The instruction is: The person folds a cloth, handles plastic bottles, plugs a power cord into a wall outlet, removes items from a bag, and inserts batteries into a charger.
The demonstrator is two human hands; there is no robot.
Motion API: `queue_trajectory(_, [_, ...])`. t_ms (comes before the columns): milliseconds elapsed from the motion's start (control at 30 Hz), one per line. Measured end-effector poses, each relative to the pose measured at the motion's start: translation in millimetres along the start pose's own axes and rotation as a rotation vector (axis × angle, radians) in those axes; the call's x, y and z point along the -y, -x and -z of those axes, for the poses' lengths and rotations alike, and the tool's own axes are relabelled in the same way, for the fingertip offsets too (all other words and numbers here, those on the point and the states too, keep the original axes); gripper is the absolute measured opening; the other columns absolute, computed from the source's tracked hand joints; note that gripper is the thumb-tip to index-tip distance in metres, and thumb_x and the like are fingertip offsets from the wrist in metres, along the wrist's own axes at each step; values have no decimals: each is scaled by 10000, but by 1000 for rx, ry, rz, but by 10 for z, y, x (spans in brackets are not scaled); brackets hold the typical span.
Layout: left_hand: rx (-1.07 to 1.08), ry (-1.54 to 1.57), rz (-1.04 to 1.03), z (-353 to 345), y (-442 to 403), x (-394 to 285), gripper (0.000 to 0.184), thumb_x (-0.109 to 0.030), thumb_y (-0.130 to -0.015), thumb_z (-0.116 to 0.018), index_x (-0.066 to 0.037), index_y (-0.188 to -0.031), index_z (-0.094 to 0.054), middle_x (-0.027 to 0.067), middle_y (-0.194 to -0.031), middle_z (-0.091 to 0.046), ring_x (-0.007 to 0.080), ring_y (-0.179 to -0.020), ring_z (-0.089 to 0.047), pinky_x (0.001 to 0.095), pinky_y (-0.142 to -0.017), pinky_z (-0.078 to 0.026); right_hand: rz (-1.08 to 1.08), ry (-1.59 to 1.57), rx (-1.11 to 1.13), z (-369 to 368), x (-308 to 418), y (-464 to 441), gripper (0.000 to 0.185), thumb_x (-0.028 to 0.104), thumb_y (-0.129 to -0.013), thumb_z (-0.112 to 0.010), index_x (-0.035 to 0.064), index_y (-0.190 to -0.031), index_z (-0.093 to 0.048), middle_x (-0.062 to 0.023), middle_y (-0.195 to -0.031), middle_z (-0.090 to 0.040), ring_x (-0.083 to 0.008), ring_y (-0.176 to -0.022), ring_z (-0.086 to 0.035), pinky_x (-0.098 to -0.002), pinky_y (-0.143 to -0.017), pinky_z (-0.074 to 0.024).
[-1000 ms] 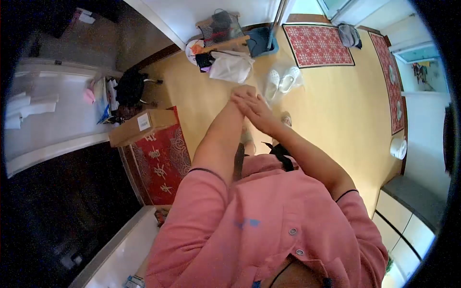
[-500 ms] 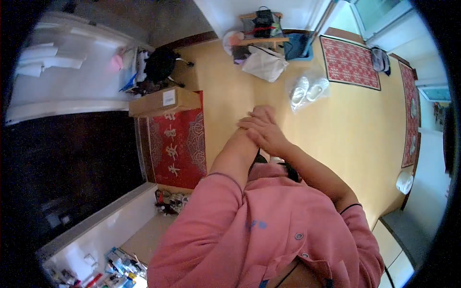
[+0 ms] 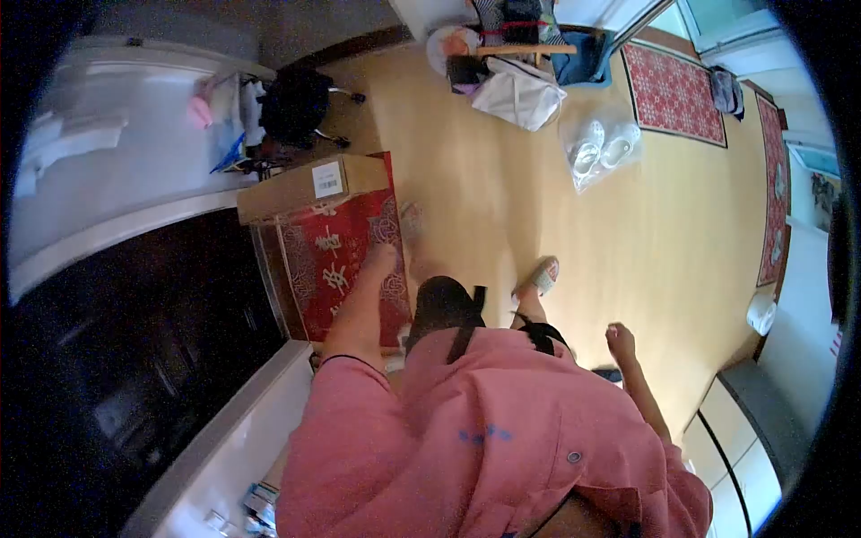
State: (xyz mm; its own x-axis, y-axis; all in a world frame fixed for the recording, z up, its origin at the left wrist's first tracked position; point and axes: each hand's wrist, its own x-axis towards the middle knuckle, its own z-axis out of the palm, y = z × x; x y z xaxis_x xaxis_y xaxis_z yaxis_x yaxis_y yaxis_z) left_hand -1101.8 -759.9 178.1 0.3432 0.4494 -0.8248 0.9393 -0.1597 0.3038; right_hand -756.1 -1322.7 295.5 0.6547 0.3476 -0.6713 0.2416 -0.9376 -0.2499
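My left hand (image 3: 382,258) hangs low at the left, over the red mat (image 3: 345,269) with pale characters. It is blurred, so its fingers cannot be told apart. My right hand (image 3: 620,341) is out at the right, over the wooden floor, with its fingers curled in and nothing visible in them. The two hands are far apart, one on each side of the pink shirt (image 3: 502,403). Below them, a slippered foot (image 3: 545,273) stands on the floor; the other foot is blurred near the mat's edge.
A cardboard box (image 3: 296,190) lies across the mat's far end, beside a black wheeled chair (image 3: 296,106). Ahead are a white bag (image 3: 520,94), a blue bin (image 3: 587,63) and white shoes in clear plastic (image 3: 601,152). A dark door (image 3: 143,332) is left; a cabinet (image 3: 735,430) is right.
My hands were together with one over the other; they have parted, left hand to the left and right hand to the right. The view has shifted and the feet now show.
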Motion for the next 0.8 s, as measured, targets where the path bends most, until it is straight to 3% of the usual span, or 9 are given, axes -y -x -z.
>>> queue_trajectory(100, [-59, 534, 383, 373, -590, 1019, 330, -266, -919, -528, -82, -1188, -579, 160, -1076, -630, 257, -883, -625, 392, -725, -505, -330, -557, 203, -377, 445, 438, 250, 263, -919, -476, 64, -841, -605, -128, -800, -675, -169, -590, -623, -327, -520, -502])
queue_trajectory(133, [-124, 823, 480, 504, -789, 1283, 358, -278, -931, -500, -99, -1235, -555, 176, -1139, -607, 261, -936, -617, 405, -753, -506, -604, -736, 368, -638, 391, 430, 225, 289, -924, -507, 85, -852, -567, -127, -857, -681, -192, -614, -629, -335, -497, -485])
queue_trajectory(233, [-280, 1449, 504, 468, -1488, 2432, 611, -441, -954, -466, -114, -1449, -321, 146, -1419, -396, 342, -1189, -483, 507, -1003, -383, -747, -973, 452, -1004, 1467, 493, 321, 299, -933, -574, 55, -1142, -554, -137, -946, -662, -255, -735, -653, -376, -589, -529])
queue_trajectory(300, [-333, 1413, 558, 1162, -1399, 2051, 668, -502, -939, -482, -117, -1455, -305, 129, -1470, -313, 330, -1275, -397, 505, -1059, -330, -495, -825, 532, -1021, 2538, 356, 350, 204, -961, -555, 0, -1245, -535, -96, -1031, -647, -181, -919, -637, -316, -807, -525])
queue_trajectory(467, [-529, 1887, 592, 1668, -2063, 2357, 667, -451, -928, -548, -132, -1460, -302, 107, -1468, -310, 283, -1286, -378, 436, -1029, -381, -637, -1118, 421, -1054, 3898, 131, 309, 174, -964, -543, -8, -1214, -546, -65, -1005, -630, -150, -900, -607, -269, -814, -501])
queue_trajectory(600, [-483, 1708, 553, 1847, -2117, 2553, 644, -386, -925, -593, -141, -1454, -318, 91, -1461, -320, 259, -1256, -395, 392, -953, -444, -588, -982, 509, -1139, 3986, 181, 274, 150, -951, -541, -8, -1175, -555, -50, -968, -617, -146, -841, -589, -255, -769, -494])
queue_trajectory(700, [-574, 1486, 669, 2062, -1817, 2068, 573, -321, -942, -582, -137, -1435, -354, 90, -1445, -341, 253, -1161, -448, 374, -807, -481, -599, -1094, 449, -1265, 3891, 184, 255, 139, -943, -535, -4, -1152, -558, -56, -954, -622, -151, -821, -593, -259, -754, -499])
queue_trajectory(767, [-843, 1802, 828, 2356, -1562, 1383, 512, -286, -978, -523, -128, -1434, -353, 99, -1443, -338, 242, -1082, -477, 366, -691, -471, -601, -1187, 398, -1280, 3908, 186, 249, 141, -944, -529, -1, -1148, -554, -66, -949, -631, -161, -823, -604, -267, -757, -507])
queue_trajectory(800, [-761, 1941, 801, 1939, -2110, 2718, 398, -301, -1012, -424, -77, -1341, -431, 117, -1221, -520, 215, -843, -508, 345, -548, -400, -582, -1181, 385, -1209, 3966, 153, 249, 144, -947, -526, 1, -1148, -551, -72, -948, -636, -167, -828, -611, -272, -762, -511])
